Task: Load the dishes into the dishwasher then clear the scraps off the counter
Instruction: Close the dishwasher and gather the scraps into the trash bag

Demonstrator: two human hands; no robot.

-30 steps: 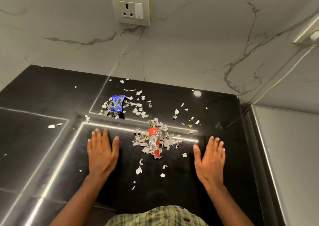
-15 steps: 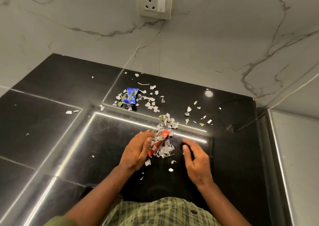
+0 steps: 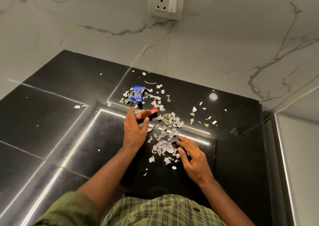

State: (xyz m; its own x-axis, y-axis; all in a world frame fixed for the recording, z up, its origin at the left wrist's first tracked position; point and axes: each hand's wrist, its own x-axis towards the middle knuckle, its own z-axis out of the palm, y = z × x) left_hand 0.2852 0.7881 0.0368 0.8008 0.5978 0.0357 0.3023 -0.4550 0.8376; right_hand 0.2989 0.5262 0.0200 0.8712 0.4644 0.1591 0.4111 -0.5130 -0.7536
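Scraps (image 3: 168, 136) of torn paper lie strewn over the black counter (image 3: 57, 115), the densest heap between the two hands. Left hand (image 3: 134, 130): fingers extended, the red wrapper (image 3: 146, 114) at its fingertips; whether thumb and fingers pinch it or merely push it cannot be told, as the fingers are blurred. The wrapper's long axis runs from lower left to upper right, pointing away from the palm toward the wall. Right hand (image 3: 191, 158): fingers loosely spread and flat, holding nothing, resting at the heap's right edge. Blue wrapper (image 3: 138, 93): just beyond the red one, toward the wall, amid a second, smaller cluster. The left hand is plainly the nearer to both wrappers; the right is nearer the main heap. Judged from this layout, gathering calls for the hands to close inward upon the heap. No dishes or dishwasher appear in view.
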